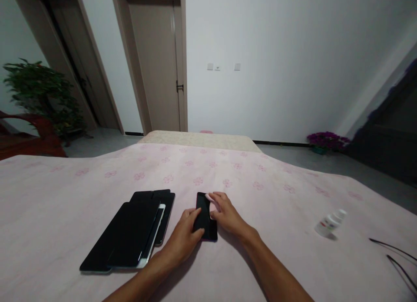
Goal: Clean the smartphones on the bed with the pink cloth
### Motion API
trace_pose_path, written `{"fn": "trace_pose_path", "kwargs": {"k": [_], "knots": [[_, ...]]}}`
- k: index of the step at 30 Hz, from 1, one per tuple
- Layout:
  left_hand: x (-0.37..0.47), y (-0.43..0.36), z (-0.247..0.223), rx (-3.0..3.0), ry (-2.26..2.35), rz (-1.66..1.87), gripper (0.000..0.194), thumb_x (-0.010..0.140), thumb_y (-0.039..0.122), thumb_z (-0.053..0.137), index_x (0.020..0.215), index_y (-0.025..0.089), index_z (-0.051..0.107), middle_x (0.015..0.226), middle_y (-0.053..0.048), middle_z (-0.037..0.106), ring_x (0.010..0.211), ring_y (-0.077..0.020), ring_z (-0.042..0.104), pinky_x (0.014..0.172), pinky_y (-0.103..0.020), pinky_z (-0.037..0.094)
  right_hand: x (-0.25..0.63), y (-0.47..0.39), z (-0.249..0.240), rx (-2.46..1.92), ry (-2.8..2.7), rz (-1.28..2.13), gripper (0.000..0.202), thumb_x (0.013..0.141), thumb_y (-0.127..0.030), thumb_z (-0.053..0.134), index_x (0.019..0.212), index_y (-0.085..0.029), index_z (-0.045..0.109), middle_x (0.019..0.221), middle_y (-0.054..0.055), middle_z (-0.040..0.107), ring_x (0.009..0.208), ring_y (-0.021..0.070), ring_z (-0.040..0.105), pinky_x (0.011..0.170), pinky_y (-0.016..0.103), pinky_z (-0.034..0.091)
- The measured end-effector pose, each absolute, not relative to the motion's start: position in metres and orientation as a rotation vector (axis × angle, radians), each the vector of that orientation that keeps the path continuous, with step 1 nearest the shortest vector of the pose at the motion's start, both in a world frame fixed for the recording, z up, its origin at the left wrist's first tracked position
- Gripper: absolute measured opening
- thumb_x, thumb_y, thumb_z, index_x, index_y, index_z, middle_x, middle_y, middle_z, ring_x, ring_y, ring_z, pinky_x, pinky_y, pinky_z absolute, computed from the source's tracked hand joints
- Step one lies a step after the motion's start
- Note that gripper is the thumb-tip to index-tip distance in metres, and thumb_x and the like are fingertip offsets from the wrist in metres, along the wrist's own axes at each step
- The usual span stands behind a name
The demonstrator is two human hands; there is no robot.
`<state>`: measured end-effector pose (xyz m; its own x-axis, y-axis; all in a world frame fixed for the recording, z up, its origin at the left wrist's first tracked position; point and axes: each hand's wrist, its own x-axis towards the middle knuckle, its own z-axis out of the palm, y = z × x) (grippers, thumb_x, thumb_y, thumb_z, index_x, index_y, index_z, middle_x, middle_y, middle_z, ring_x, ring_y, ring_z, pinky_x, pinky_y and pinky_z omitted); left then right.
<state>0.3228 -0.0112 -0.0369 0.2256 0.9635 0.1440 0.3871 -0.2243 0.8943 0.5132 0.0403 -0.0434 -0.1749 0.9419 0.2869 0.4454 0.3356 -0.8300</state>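
A black smartphone (206, 228) lies flat on the pink cloth in front of me. My left hand (185, 232) grips its left side, with the thumb and a finger over the dark screen. My right hand (228, 213) is curled at the phone's upper right, pinching a small pale pink cloth or pad (213, 206) against the screen. Most of that pink piece is hidden by my fingers. Left of my hands is an overlapping stack of dark tablets and phones (127, 232), one with a white edge.
The bed-like surface has a pink flowered cover (260, 198). A small white bottle (329, 223) lies tilted at the right, with thin black cables (399, 249) near the right edge. Beyond are a door (156, 63), a green plant (41, 91), a red wooden chair (32, 135) and purple flowers (327, 140).
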Motion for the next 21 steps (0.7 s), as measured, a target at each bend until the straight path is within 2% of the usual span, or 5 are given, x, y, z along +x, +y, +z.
{"fn": "trace_pose_path", "kwargs": {"k": [2, 6, 10, 15, 21], "knots": [[0.319, -0.016, -0.039, 1.824, 1.221, 0.910, 0.063, 0.073, 0.011, 0.060, 0.135, 0.016, 0.056, 0.139, -0.013, 0.051, 0.129, -0.0284, 0.050, 0.113, -0.043, 0.035, 0.517, 0.038, -0.042, -1.264, -1.889, 0.647, 0.054, 0.073, -0.008, 0.059, 0.125, -0.022, 0.064, 0.121, 0.009, 0.057, 0.116, 0.0210, 0.053, 0.104, 0.037, 0.041], [0.314, -0.017, -0.040, 1.940, 1.159, 0.852, 0.069, 0.068, 0.006, 0.059, 0.135, 0.019, 0.057, 0.144, -0.012, 0.047, 0.134, -0.0285, 0.045, 0.113, -0.044, 0.037, 0.517, 0.038, -0.032, -1.389, -1.967, 0.566, 0.035, 0.088, -0.013, 0.054, 0.120, -0.019, 0.066, 0.102, 0.008, 0.059, 0.098, 0.0189, 0.059, 0.091, 0.031, 0.047], [0.313, -0.017, -0.039, 2.051, 1.184, 0.836, 0.066, 0.068, 0.004, 0.060, 0.132, 0.020, 0.059, 0.144, -0.012, 0.048, 0.134, -0.0293, 0.045, 0.113, -0.046, 0.038, 0.508, 0.041, -0.024, -1.507, -2.004, 0.425, 0.028, 0.090, -0.012, 0.054, 0.113, -0.018, 0.068, 0.105, 0.009, 0.060, 0.100, 0.0199, 0.059, 0.092, 0.030, 0.045], [0.312, -0.019, -0.043, 2.266, 1.277, 0.778, 0.059, 0.072, 0.005, 0.066, 0.128, 0.022, 0.061, 0.142, -0.011, 0.052, 0.132, -0.0302, 0.046, 0.112, -0.050, 0.039, 0.502, 0.041, -0.021, -1.558, -2.079, 0.404, 0.034, 0.089, -0.012, 0.056, 0.121, -0.017, 0.064, 0.111, 0.011, 0.059, 0.105, 0.0207, 0.057, 0.096, 0.031, 0.044], [0.314, -0.020, -0.044, 2.463, 1.316, 0.669, 0.053, 0.082, 0.010, 0.066, 0.133, 0.021, 0.057, 0.145, -0.013, 0.050, 0.129, -0.0298, 0.050, 0.108, -0.048, 0.044, 0.502, 0.041, -0.027, -1.542, -2.047, 0.318, 0.025, 0.092, -0.014, 0.054, 0.112, -0.019, 0.068, 0.104, 0.009, 0.061, 0.098, 0.0201, 0.059, 0.089, 0.029, 0.047]]}}
